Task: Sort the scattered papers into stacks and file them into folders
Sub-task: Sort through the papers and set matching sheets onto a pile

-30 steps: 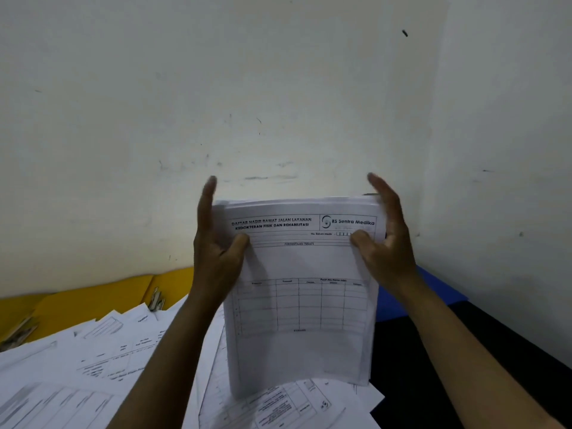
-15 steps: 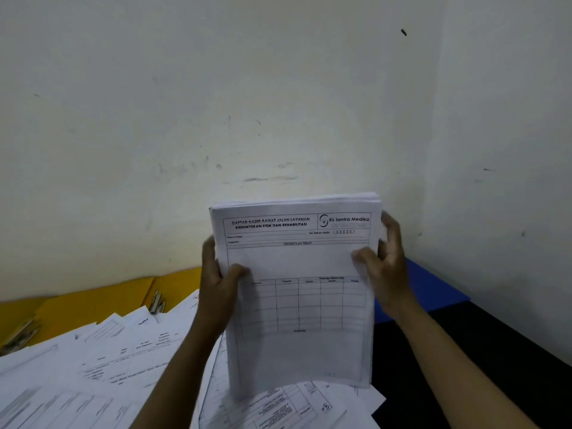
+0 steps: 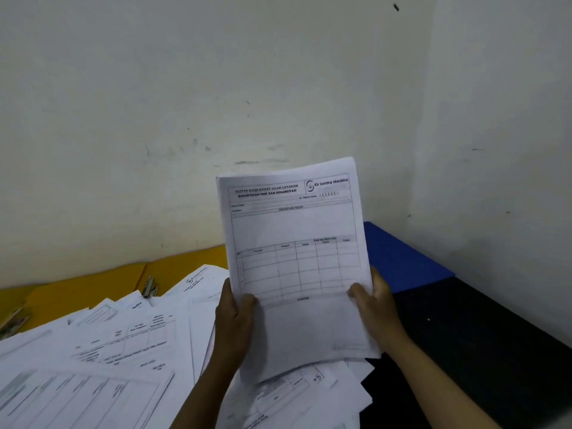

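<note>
black table [image 3: 483, 360], scattered papers [image 3: 102, 360], folders [image 3: 399, 258]

— Where is the stack of forms [image 3: 294, 258] sitting?
— Standing upright between the left hand [image 3: 233, 317] and right hand [image 3: 376, 308], above the scattered papers [image 3: 108, 351] lying on the table [image 3: 479, 351].
— And the folders [image 3: 93, 283]?
— Lying along the table's far edge, behind the papers.

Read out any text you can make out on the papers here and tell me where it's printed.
"RS Sentra Medika": top right of the white printed form stack held upright by both hands.
"KEDOKTERAN FISIK DAN REHABILITASI": its header, second line.
The first header line, the table headings and the scattered white sheets are too blurred.
</note>
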